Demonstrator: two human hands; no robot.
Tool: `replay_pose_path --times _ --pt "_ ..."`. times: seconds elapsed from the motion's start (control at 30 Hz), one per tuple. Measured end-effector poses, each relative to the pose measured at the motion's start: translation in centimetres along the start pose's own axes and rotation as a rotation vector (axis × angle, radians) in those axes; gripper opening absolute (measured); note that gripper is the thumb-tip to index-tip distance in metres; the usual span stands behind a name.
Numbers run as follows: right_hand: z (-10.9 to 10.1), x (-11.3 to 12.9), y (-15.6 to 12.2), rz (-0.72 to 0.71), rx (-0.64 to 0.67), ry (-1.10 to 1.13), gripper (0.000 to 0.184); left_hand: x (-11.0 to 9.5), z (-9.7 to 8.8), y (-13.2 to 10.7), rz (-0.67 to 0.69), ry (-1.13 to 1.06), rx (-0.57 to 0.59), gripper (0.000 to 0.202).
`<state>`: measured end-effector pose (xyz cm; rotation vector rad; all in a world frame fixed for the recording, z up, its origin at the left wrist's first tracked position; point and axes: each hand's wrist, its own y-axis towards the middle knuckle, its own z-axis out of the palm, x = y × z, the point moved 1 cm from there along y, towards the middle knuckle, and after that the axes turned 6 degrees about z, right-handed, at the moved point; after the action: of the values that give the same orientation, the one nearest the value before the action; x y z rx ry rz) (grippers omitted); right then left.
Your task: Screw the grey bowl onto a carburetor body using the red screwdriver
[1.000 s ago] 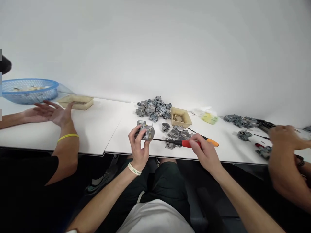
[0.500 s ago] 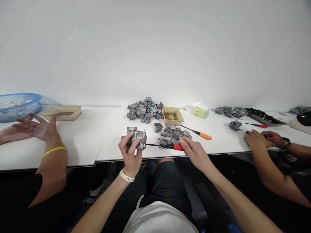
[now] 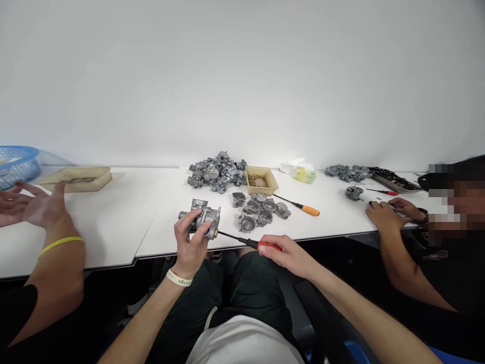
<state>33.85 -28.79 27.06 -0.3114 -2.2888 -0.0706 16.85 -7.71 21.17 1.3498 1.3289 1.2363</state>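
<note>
Near the table's front edge, my left hand is closed around a grey metal carburetor, its fingers over the top and side. My right hand grips the red handle of a screwdriver. The dark shaft slants up to the left, and its tip meets the carburetor's right side; whether it sits in a screw I cannot tell. Just beyond the shaft lies a group of grey float bowls, open side up. Farther back is a pile of carburetors.
A cream tray holds small brass-coloured screws. Beside it lie an orange-handled screwdriver and a plastic bag. At left are a co-worker's hands, another tray and a blue basket. Another person's hands work at right.
The screwdriver handle and my right hand have dropped lower, so the shaft now slants instead of lying level. The view has swung slightly right; a person's head has come into view at right.
</note>
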Motion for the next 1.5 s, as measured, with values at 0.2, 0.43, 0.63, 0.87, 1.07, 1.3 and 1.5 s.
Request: replay_pose_path --times 0.2,0.43,0.63,0.87,1.07,1.3,1.5 --pt "1.3 -0.7 0.0 -0.223 -0.434 -0.789 0.040 -0.3 0.3 0.2 -0.155 -0.033 -0.015 0.053" --pt "1.9 -0.7 -0.4 -0.220 -0.291 -0.669 0.034 -0.4 -0.5 -1.4 0.034 -0.077 0.161 0.057" --pt "3.1 -1.0 0.3 -0.056 -0.184 -0.472 0.031 1.1 -0.9 -2.5 0.122 -0.078 0.230 0.049" --pt "4.0 -3.2 0.7 -0.073 -0.353 -0.498 0.034 4.1 1.5 -1.7 -0.143 -0.033 0.088 0.036" --pt "2.4 -5.5 -0.9 0.107 -0.391 0.077 0.036 4.7 3.0 -0.3 -0.998 -0.824 -0.100 0.040" --pt "1.5 -4.0 -2.4 -0.063 -0.523 -0.051 0.027 0.5 2.8 -0.8 -0.729 -0.826 0.068 0.048" --pt "-1.3 -2.1 -4.3 -0.188 -0.666 -0.250 0.026 -1.3 1.4 0.9 -0.458 -0.690 0.070 0.039"
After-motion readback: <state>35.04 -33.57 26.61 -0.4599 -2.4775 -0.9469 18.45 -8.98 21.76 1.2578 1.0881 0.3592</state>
